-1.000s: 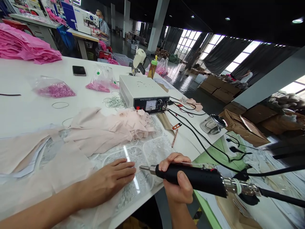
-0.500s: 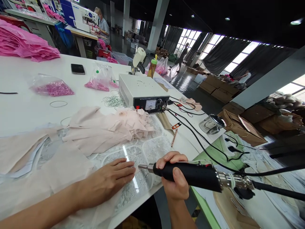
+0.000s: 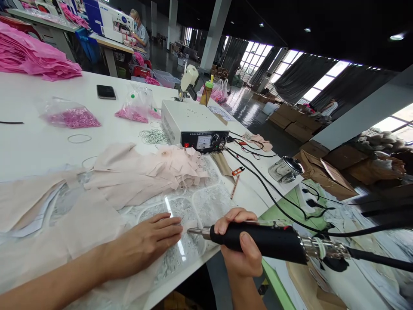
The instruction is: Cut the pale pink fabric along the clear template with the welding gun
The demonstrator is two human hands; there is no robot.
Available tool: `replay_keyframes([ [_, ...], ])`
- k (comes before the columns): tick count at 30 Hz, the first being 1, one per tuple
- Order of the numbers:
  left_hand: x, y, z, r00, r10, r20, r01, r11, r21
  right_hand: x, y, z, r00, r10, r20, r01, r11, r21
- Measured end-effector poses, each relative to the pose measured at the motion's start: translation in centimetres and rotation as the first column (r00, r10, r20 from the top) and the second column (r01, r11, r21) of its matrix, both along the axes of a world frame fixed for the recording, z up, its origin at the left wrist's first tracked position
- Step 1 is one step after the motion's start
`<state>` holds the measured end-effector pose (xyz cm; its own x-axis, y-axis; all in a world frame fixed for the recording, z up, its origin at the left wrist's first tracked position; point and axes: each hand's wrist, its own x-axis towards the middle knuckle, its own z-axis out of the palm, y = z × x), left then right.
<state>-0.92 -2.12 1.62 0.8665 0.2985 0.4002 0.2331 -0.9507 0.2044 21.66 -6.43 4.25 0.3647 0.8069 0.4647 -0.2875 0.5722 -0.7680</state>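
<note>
My right hand (image 3: 240, 243) is wrapped round a thick black handheld tool (image 3: 267, 241), whose metal tip (image 3: 197, 231) points left, close to my left fingertips. Palm down, my left hand (image 3: 150, 241) lies flat with fingers stretched on pale sheer fabric (image 3: 84, 224) and a clear patterned sheet (image 3: 172, 211). Pale pink cut fabric pieces (image 3: 145, 172) are piled beyond it. A cable runs from the back of the tool, and black cables lead to a white control box (image 3: 193, 120) with a lit red switch and a dial.
Bags of pink pieces (image 3: 75, 118), a phone (image 3: 106, 91), green loops (image 3: 154, 136), orange snips (image 3: 238, 171) and a glass jar (image 3: 286, 169) stand or lie on the white table (image 3: 38, 146). Pink fabric (image 3: 35, 54) is stacked at the far left. A person (image 3: 141, 34) sits at a sewing machine behind.
My right hand and the tool have shifted slightly right and down. My left hand has barely moved. The walking figure in the background has moved left into the dark area.
</note>
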Motion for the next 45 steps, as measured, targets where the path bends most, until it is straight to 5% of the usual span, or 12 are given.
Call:
replay_keyframes([
  [32,0.8,0.4,1.0,1.000,-0.004,0.006,0.004,0.999,0.038,1.8,1.1,-0.9,0.979,-0.124,0.160,0.112,0.990,0.085],
  [45,-2.9,-2.2,0.1,0.980,0.141,-0.138,-0.138,0.990,0.032,3.3,0.5,-0.8,0.978,-0.136,0.160,0.130,0.990,0.050],
])
